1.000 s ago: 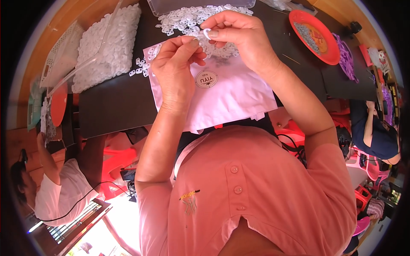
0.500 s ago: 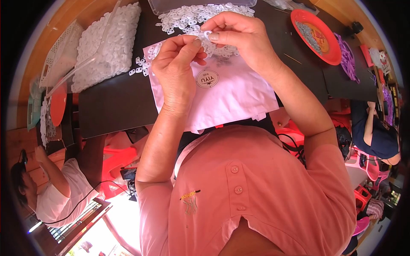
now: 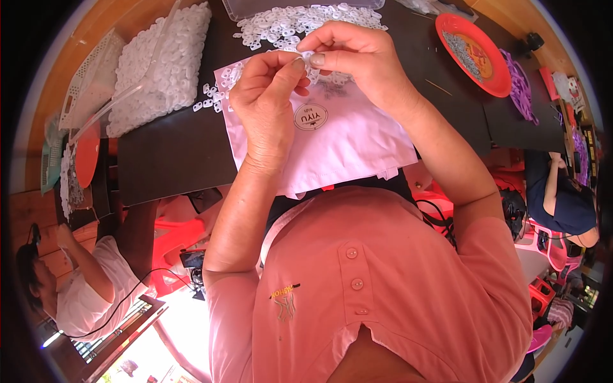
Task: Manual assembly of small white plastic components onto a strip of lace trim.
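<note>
My right hand (image 3: 365,59) pinches a small white plastic piece (image 3: 308,56) between thumb and forefinger. My left hand (image 3: 269,92) meets it there, thumb and forefinger pressed together; what sits between those fingertips is too small to make out. Under both hands lies a pink cloth bag or sheet (image 3: 351,143) with a round printed badge. Flat white plastic pieces with holes form a loose pile (image 3: 281,25) just beyond my hands. Some grey bits (image 3: 333,90) rest on the cloth below my right fingers.
At left stands a clear bin (image 3: 159,70) heaped with white pieces. A red plate (image 3: 504,83) of small grey metal parts sits at far right, beside purple strips (image 3: 520,92). Other people sit at left (image 3: 96,281) and right (image 3: 562,198). A thin stick (image 3: 438,87) lies on the dark table (image 3: 172,163).
My fingertips have drawn closer together, the right hand shifting slightly left and down with the white piece. The person at left has moved an arm a little.
</note>
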`<action>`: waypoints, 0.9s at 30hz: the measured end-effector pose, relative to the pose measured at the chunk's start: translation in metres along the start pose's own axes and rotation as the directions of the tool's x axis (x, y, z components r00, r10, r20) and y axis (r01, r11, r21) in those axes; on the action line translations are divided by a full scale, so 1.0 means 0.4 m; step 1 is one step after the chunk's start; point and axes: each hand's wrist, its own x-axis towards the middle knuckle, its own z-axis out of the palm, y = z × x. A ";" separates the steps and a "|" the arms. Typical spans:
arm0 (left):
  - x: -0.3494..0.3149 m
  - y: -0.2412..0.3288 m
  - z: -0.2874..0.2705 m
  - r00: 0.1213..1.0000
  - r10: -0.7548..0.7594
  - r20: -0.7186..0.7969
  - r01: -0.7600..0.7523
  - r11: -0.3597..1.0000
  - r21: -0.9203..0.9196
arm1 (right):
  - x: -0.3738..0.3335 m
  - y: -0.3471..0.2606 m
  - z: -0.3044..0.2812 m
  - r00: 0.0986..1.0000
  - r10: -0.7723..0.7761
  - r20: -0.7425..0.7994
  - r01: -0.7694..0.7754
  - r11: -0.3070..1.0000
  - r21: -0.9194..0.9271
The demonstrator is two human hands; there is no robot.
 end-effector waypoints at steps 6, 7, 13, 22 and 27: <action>0.006 0.001 0.002 0.997 -0.067 0.028 0.069 0.994 -0.081 | 0.006 0.009 -0.011 1.000 -0.001 -0.018 0.002 0.997 0.073; 0.006 0.002 0.002 0.997 -0.074 0.030 0.077 0.993 -0.092 | 0.005 0.009 -0.011 1.000 0.001 -0.021 0.001 0.997 0.077; 0.008 0.000 0.000 0.991 -0.129 0.032 0.131 0.989 -0.072 | 0.000 0.014 -0.014 1.000 -0.010 -0.020 0.012 0.997 0.079; 0.006 -0.004 -0.003 0.986 -0.159 0.050 0.158 0.987 0.029 | 0.002 0.018 -0.010 0.999 -0.003 -0.038 0.004 0.999 0.045; 0.001 -0.010 -0.001 0.996 -0.079 0.030 0.077 0.995 0.064 | -0.003 0.012 0.003 0.996 0.081 -0.041 -0.078 0.994 0.081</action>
